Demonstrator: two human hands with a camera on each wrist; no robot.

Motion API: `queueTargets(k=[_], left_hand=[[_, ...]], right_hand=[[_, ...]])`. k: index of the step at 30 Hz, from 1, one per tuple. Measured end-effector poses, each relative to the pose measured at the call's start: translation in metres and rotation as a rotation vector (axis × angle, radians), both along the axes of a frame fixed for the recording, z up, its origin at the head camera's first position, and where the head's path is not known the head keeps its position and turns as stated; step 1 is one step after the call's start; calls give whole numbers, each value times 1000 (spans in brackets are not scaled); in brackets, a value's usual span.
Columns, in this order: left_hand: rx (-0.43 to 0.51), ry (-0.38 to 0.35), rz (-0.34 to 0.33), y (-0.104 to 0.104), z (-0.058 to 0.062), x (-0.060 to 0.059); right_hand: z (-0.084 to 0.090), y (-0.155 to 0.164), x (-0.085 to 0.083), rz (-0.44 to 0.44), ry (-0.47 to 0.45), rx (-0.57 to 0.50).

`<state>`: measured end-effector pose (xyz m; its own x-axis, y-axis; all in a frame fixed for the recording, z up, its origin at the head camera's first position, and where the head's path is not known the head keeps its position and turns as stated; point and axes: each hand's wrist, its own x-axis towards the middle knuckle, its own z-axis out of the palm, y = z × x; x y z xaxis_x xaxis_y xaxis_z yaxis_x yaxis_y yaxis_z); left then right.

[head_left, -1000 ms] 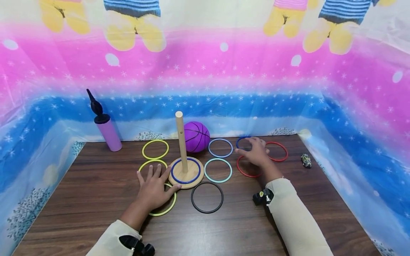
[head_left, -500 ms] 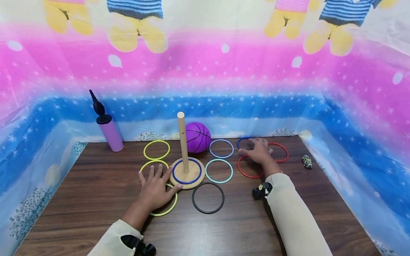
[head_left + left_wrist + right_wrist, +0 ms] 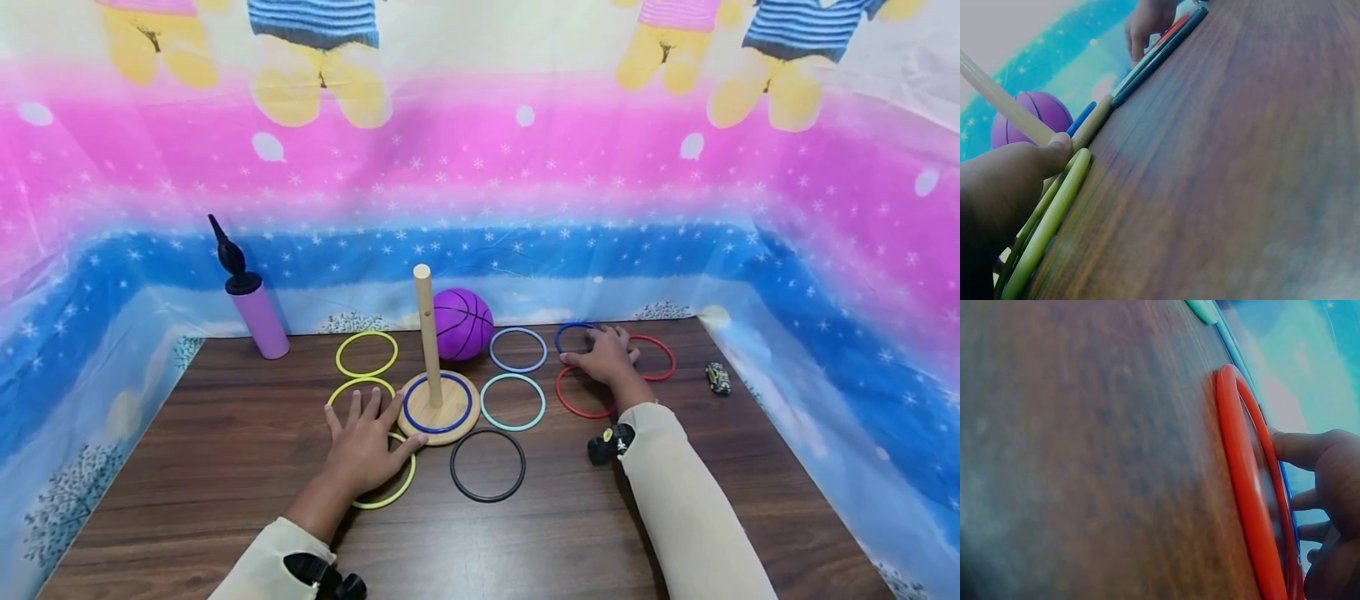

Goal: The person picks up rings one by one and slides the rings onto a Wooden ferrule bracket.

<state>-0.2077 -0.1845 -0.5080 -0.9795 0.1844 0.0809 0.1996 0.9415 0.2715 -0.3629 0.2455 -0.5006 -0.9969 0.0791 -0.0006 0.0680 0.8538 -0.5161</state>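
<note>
Play area | cartoon-print cloth backdrop (image 3: 480,200) | coloured rings (image 3: 1247,481) | ball (image 3: 467,325) | toy car (image 3: 717,378)

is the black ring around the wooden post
No, the black ring lies on the table, while a dark blue ring encircles the wooden post.

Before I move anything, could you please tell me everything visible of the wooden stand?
The wooden stand is pale and smooth-looking: a flat round base with one round post, which shows a small hole below its top. It stands upright on the brown table, in front of the purple ball. A blue ring lies flat on the base, around the foot of the post. The left grip is spread at the stand's left; its thumb seems to touch the base's edge.
</note>
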Motion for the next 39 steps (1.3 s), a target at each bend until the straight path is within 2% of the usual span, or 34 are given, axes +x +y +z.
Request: queueTargets(k=[7, 19, 33, 39], left_hand=[[1, -4, 1, 0, 1, 0], [5, -6, 5, -1, -3, 0], [7, -18, 14, -2, -2, 1], [7, -12, 11, -1, 0, 1]], right_hand=[[1, -1, -2, -12, -21, 19], [3, -2, 2, 5, 108, -59], [27, -16, 26, 110, 240, -123], [44, -32, 37, 145, 284, -127]])
